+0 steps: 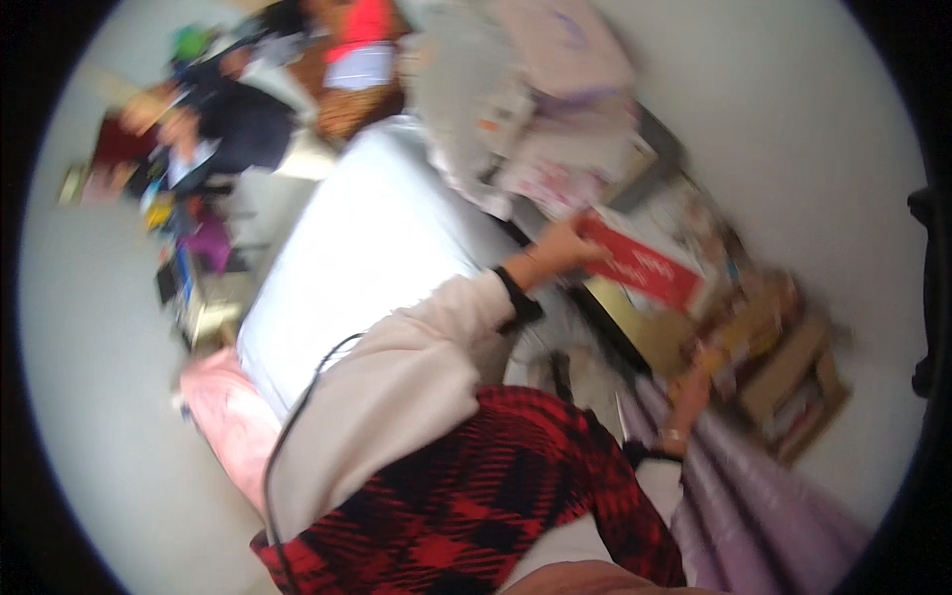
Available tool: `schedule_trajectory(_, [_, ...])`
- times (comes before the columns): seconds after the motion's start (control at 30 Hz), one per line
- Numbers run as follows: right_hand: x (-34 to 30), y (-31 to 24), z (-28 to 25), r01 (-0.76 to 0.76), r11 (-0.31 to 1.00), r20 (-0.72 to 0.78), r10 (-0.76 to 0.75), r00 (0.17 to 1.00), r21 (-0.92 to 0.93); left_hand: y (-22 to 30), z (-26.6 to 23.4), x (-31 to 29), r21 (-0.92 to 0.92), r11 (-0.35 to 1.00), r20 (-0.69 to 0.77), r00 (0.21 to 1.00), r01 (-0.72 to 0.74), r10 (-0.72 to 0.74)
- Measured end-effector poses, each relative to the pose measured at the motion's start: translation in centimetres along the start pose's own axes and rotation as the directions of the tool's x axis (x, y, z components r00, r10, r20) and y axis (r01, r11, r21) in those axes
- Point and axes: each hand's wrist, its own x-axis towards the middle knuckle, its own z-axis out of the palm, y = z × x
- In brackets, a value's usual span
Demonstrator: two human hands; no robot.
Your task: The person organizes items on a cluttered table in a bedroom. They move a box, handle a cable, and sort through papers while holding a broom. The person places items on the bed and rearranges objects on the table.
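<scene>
My left hand [557, 252], its sleeve cream with a black cuff, grips one end of a red box [650, 263] with a white side and pale print. The box is held over a shelf or table surface [635, 332] by the wall. My right hand [691, 392] reaches out lower down, beside some yellow and brown items [742, 342] that are too blurred to name. Motion smears its fingers, and whether they hold anything cannot be made out. Next to it stands a brown cardboard box [788, 377] with things inside.
A bed with a white sheet [342, 233] fills the middle left, with pink cloth [228, 392] at one end. Folded bedding [565, 50] is piled near the wall. A mauve curtain [744, 506] hangs at lower right. Clothes and clutter [238, 119] lie at far left.
</scene>
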Motion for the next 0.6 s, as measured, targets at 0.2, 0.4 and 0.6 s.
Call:
schedule_trajectory(0.2, [-1.7,-4.8,-1.6,-0.264,0.142,0.270,-0.023,0.963,0.954,1.1,-0.3,-3.8,0.002,1.000,-0.013,1.000,-0.013,0.013])
schedule_trajectory(0.4, [1.3,-5.8,-2.7,-0.115,0.268,0.147,-0.103,0.984,0.957,-0.8,-2.9,-4.4,-0.038,0.999,-0.035,0.999,-0.005,0.004])
schedule_trajectory(0.6, [4.7,-4.3,-2.1,-0.005,0.324,0.080,-0.217,0.973,0.946,-2.6,-2.0,-7.0,-0.072,0.997,0.005,1.000,0.011,-0.010])
